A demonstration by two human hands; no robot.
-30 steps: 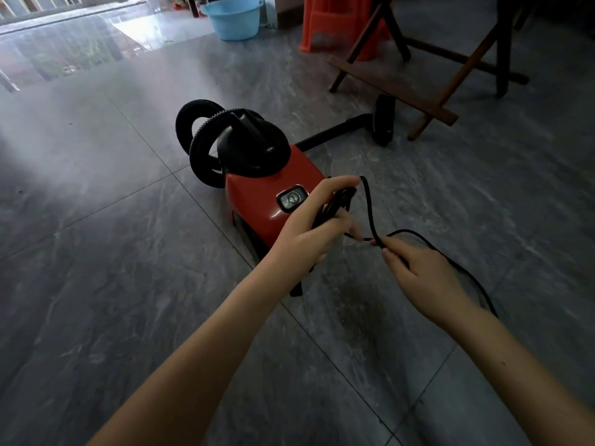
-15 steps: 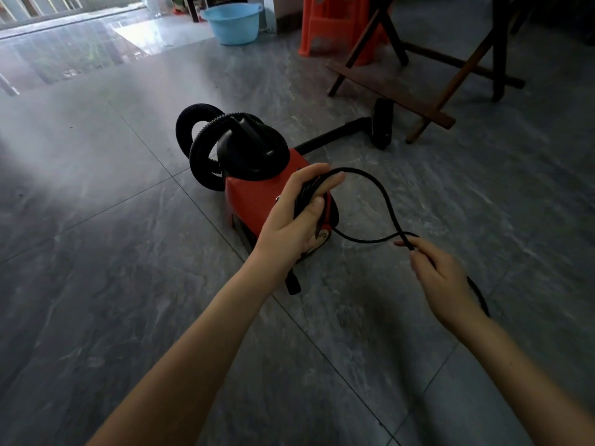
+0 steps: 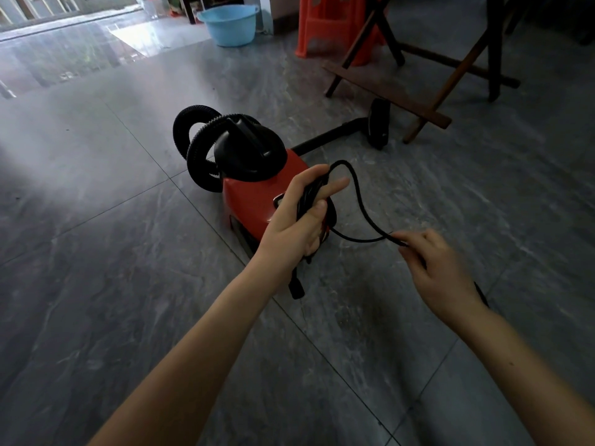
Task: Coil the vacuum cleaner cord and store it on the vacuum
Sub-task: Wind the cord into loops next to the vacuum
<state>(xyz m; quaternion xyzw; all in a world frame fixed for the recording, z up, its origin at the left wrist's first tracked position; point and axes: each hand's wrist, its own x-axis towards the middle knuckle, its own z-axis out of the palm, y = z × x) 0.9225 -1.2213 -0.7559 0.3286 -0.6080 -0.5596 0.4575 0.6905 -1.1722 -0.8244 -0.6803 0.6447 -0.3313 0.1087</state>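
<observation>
Left hand (image 3: 297,217) grips my coiled black cord (image 3: 360,201) before the red vacuum (image 3: 254,197); right hand (image 3: 434,265) pinches its loop.

No readable text, labels, brands or numbers showing anywhere. The vacuum (image 3: 254,197) is showing a small panel on its red body, but a hand is partly covering it and nothing on it is resolving into characters. The tub (image 3: 230,24) and the orange stool (image 3: 325,24) are showing plain surfaces, no markings.
</observation>
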